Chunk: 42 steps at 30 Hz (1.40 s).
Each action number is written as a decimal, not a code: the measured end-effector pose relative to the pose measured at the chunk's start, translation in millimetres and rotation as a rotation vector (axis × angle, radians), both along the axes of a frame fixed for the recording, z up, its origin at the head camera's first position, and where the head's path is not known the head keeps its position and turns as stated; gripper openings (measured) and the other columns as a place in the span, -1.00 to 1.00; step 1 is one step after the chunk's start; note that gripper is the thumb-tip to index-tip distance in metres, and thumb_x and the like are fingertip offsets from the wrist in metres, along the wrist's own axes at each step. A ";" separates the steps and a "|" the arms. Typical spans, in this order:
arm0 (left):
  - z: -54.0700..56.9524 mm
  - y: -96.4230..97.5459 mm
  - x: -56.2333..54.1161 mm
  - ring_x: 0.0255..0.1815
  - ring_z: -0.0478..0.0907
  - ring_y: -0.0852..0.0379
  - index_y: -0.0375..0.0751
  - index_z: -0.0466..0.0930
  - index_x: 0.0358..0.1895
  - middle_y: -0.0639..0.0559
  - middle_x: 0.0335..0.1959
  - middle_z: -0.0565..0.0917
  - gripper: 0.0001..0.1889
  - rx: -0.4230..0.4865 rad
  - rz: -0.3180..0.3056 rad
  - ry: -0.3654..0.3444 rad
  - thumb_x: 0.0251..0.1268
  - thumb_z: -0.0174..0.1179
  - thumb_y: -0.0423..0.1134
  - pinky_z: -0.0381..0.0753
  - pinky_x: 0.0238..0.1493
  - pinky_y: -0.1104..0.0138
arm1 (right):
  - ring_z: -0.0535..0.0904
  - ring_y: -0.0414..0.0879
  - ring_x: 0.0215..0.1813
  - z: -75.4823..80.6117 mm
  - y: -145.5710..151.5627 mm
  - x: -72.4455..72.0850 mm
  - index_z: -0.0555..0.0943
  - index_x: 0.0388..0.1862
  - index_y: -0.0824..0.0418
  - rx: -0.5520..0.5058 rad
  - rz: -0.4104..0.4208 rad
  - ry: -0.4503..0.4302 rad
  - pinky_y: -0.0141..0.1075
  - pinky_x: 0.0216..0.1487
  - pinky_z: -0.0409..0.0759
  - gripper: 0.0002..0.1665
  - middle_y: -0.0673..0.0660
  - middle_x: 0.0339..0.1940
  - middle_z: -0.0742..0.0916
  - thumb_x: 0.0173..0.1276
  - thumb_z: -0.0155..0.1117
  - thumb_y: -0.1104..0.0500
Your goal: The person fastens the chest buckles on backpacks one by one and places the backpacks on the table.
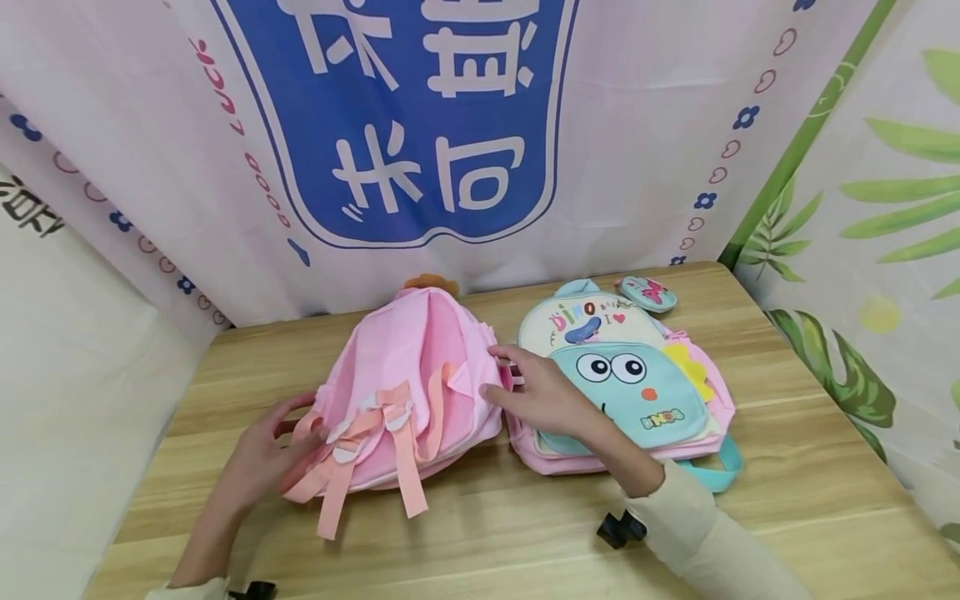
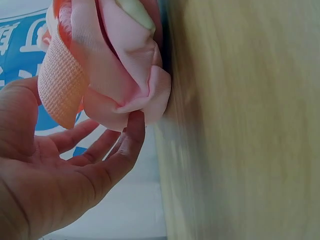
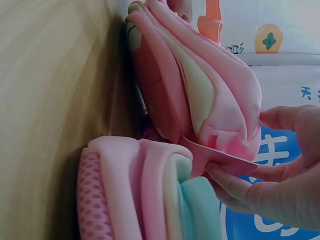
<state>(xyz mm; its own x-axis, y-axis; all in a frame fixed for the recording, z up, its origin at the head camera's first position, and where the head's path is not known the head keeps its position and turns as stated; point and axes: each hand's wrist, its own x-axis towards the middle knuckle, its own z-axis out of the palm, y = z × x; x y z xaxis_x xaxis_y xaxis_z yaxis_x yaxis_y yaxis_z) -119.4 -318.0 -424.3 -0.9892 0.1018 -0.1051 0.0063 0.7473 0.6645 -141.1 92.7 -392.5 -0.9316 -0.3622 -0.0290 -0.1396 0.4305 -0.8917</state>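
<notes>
A pink backpack (image 1: 382,358) lies on its front on the table, its back panel and peach straps (image 1: 406,467) facing up. At its left side is my left hand (image 1: 262,454), beside the bunched straps; in the left wrist view a fingertip touches the pink fabric (image 2: 125,85). My right hand (image 1: 547,392) is at the backpack's right side, fingers extended. The right wrist view shows its thumb touching the backpack and other fingers against a pink flap (image 3: 220,159). Close to the right hand lies a second backpack (image 1: 630,383), pink and teal with a cartoon face.
A small round teal pouch (image 1: 648,293) lies behind the second backpack. The wooden table (image 1: 480,542) ends in front of a printed curtain (image 1: 615,167). A teal strap (image 1: 720,471) sticks out at the second backpack's lower right.
</notes>
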 end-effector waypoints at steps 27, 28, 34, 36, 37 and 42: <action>-0.6 -30.2 -8.5 0.40 0.51 -0.41 -0.24 0.30 0.62 -0.41 0.54 0.41 -0.06 -0.090 -0.025 -0.040 0.33 0.50 0.14 0.69 0.27 -0.18 | 0.65 -0.05 0.11 -30.6 -19.3 -2.0 0.40 0.60 0.37 0.173 0.087 0.026 -0.05 0.43 0.58 -0.22 0.26 0.33 0.72 0.51 0.39 0.12; 0.0 -31.1 -7.8 0.40 0.51 -0.41 -0.25 0.31 0.62 -0.42 0.55 0.40 -0.06 -0.091 -0.030 -0.038 0.32 0.51 0.14 0.74 0.24 -0.08 | 0.64 -0.04 0.19 -30.5 -19.4 -2.0 0.40 0.59 0.38 0.175 0.091 0.031 -0.04 0.47 0.56 -0.22 0.27 0.39 0.69 0.50 0.39 0.13; 2.2 -35.5 -6.1 0.40 0.52 -0.39 -0.24 0.35 0.60 -0.37 0.54 0.41 -0.10 -0.081 -0.067 -0.014 0.31 0.54 0.07 0.54 -0.01 0.60 | 0.65 0.00 0.20 -30.6 -19.4 -1.9 0.43 0.55 0.43 0.212 0.129 0.081 -0.03 0.44 0.60 -0.23 0.33 0.36 0.70 0.47 0.41 0.15; 2.9 -36.4 -5.8 0.40 0.52 -0.39 -0.25 0.35 0.59 -0.36 0.53 0.42 -0.10 -0.077 -0.072 -0.012 0.30 0.55 0.05 0.52 -0.03 0.63 | 0.65 -0.03 0.06 -31.2 -19.3 -1.6 0.43 0.54 0.44 0.226 0.144 0.094 -0.05 0.35 0.64 -0.23 0.31 0.24 0.75 0.47 0.42 0.15; 3.2 -36.7 -5.5 0.39 0.52 -0.39 -0.25 0.35 0.59 -0.36 0.54 0.42 -0.10 -0.076 -0.073 -0.013 0.30 0.55 0.05 0.52 -0.03 0.63 | 0.64 -0.04 0.01 -31.4 -19.3 -1.3 0.43 0.54 0.45 0.231 0.151 0.098 -0.06 0.30 0.65 -0.23 0.30 0.19 0.76 0.47 0.42 0.15; 3.5 -38.7 -4.7 0.39 0.53 -0.40 -0.27 0.35 0.59 -0.37 0.54 0.42 -0.10 -0.068 -0.081 -0.009 0.29 0.56 0.02 0.55 -0.02 0.62 | 0.66 0.02 0.21 -32.1 -20.4 -0.6 0.39 0.56 0.47 0.247 0.170 0.097 -0.02 0.42 0.61 -0.23 0.35 0.34 0.69 0.51 0.39 0.15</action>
<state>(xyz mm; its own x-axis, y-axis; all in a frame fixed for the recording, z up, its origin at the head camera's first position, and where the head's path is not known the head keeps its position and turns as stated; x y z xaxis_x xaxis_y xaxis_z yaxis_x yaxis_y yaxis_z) -124.1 -356.7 -420.9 -0.9771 0.1735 -0.1234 0.0627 0.7882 0.6122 -141.7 72.3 -424.7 -0.8611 -0.5060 -0.0488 -0.3077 0.5953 -0.7423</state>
